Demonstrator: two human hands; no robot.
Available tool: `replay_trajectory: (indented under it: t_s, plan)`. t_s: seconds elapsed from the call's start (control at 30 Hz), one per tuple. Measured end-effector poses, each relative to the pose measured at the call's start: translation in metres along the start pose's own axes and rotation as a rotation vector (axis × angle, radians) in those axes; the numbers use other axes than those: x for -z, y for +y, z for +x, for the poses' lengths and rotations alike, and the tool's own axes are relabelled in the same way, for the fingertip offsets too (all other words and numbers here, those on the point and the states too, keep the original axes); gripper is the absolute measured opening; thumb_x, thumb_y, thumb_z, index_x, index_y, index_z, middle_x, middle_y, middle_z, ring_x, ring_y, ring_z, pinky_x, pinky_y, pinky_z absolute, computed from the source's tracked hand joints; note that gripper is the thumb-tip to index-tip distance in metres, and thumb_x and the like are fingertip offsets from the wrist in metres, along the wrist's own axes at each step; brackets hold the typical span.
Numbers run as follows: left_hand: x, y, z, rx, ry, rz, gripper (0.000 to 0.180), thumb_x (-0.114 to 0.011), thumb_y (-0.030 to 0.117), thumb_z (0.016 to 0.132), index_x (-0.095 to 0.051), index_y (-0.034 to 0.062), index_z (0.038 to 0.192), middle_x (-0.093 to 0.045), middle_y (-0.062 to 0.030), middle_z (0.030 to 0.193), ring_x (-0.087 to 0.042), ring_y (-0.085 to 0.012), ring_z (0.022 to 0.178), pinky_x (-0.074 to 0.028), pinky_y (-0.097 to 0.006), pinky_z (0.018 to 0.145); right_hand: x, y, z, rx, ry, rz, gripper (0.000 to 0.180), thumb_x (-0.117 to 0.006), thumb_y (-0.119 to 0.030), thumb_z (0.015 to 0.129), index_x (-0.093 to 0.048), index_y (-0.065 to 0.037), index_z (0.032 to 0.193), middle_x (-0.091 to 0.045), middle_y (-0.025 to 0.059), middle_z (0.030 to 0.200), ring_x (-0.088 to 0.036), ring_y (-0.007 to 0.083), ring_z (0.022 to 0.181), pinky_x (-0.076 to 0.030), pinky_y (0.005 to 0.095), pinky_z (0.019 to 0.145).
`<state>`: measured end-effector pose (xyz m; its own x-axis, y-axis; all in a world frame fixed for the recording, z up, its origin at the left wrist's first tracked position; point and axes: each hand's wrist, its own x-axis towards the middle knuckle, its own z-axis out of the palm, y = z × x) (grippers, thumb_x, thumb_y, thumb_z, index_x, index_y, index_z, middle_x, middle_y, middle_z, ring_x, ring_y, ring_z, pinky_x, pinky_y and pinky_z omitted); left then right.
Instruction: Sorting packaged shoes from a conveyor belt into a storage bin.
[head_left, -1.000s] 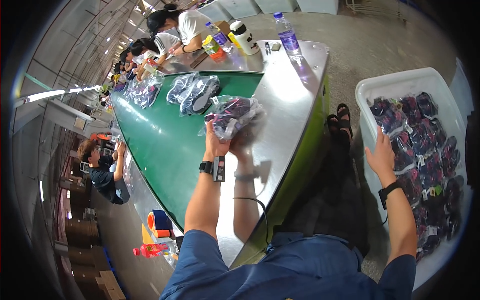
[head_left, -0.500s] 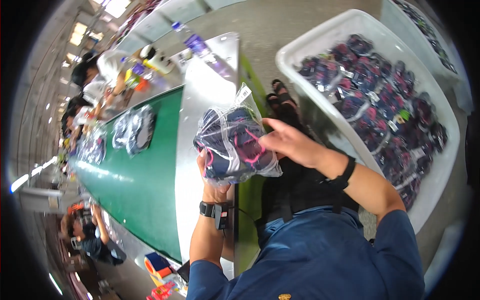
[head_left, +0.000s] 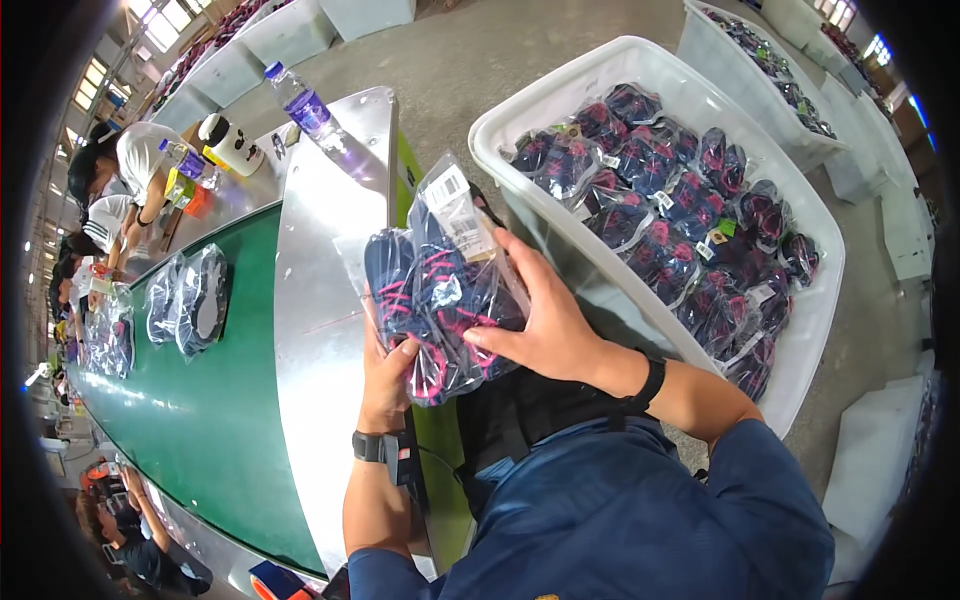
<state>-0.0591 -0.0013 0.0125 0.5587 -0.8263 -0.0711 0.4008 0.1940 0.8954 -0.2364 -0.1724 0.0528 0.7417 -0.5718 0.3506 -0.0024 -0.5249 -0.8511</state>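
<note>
Both my hands hold a clear plastic bag with a pair of navy shoes with pink laces (head_left: 440,300), just above the edge of the steel table. My left hand (head_left: 388,385) grips the bag from below. My right hand (head_left: 545,320) lies flat on its right side. The bag carries a white paper label at its top corner. To my right stands a large white plastic bin (head_left: 800,330) filled with several more bagged shoes of the same kind.
A green conveyor belt (head_left: 200,410) runs along my left with bagged shoes (head_left: 190,300) on it. A plastic water bottle (head_left: 310,110) stands on the steel surround (head_left: 320,280). Other people work at the far end of the belt. More white bins stand behind.
My view has swung from the belt toward the bin. The bag came off the belt edge and nearer to me, and my right hand came from the bin onto the bag.
</note>
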Motion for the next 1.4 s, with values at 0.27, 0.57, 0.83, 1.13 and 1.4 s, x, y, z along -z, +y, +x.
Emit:
replay_trajectory:
  t_s: [0.27,0.57,0.83,1.13,1.4]
  plan:
    - [0.009,-0.001,-0.004,0.028,0.012,-0.124,0.097,-0.082,0.028,0.085,-0.027,0.0048,0.161,-0.053,-0.0156,0.147,-0.06,-0.028,0.131,-0.051,-0.043,0.11,0.002,-0.02,0.011,-0.028,-0.099,0.063,0.107,-0.09,-0.031,0.08,-0.027,0.01,0.158,-0.039,0.0271,0.159,-0.039,0.0366,0.15,-0.03,0.043,0.125]
    - [0.016,-0.009,-0.002,0.154,-0.058,-0.304,0.086,-0.044,0.067,0.104,-0.037,0.0014,0.159,-0.051,-0.0176,0.156,-0.053,-0.033,0.141,-0.042,-0.049,0.12,0.011,0.006,0.012,-0.493,-0.116,0.769,0.07,-0.076,-0.018,0.094,-0.04,0.004,0.15,-0.061,0.0135,0.134,-0.067,0.0219,0.114,-0.054,0.0354,0.099]
    - [-0.001,-0.006,0.004,0.306,-0.18,-0.056,0.088,-0.049,0.066,0.103,-0.032,0.0037,0.163,-0.045,-0.0144,0.161,-0.052,-0.0295,0.14,-0.047,-0.045,0.112,0.089,0.06,0.017,-0.829,-0.012,0.94,0.038,-0.065,-0.01,0.09,-0.059,-0.004,0.128,-0.071,0.0044,0.1,-0.07,0.0134,0.086,-0.058,0.0313,0.065]
    - [-0.04,-0.063,-0.022,0.445,-0.334,0.247,0.04,-0.058,0.033,0.109,-0.061,0.0017,0.134,-0.057,-0.0105,0.134,-0.06,-0.0206,0.122,-0.048,-0.036,0.108,-0.028,0.099,-0.052,-0.675,-0.264,0.464,0.051,-0.066,-0.005,0.09,-0.055,-0.007,0.139,-0.062,0.0123,0.12,-0.067,0.018,0.098,-0.06,0.0325,0.072]
    - [-0.054,-0.037,-0.029,0.111,-0.572,0.809,0.032,-0.082,0.031,0.092,-0.069,0.0026,0.098,-0.051,-0.0119,0.111,-0.059,-0.0274,0.104,-0.052,-0.037,0.094,0.042,0.081,-0.056,-1.119,-0.197,0.68,0.055,-0.056,-0.059,0.104,-0.049,-0.013,0.133,-0.068,0.0133,0.115,-0.073,0.0247,0.096,-0.063,0.0423,0.072]
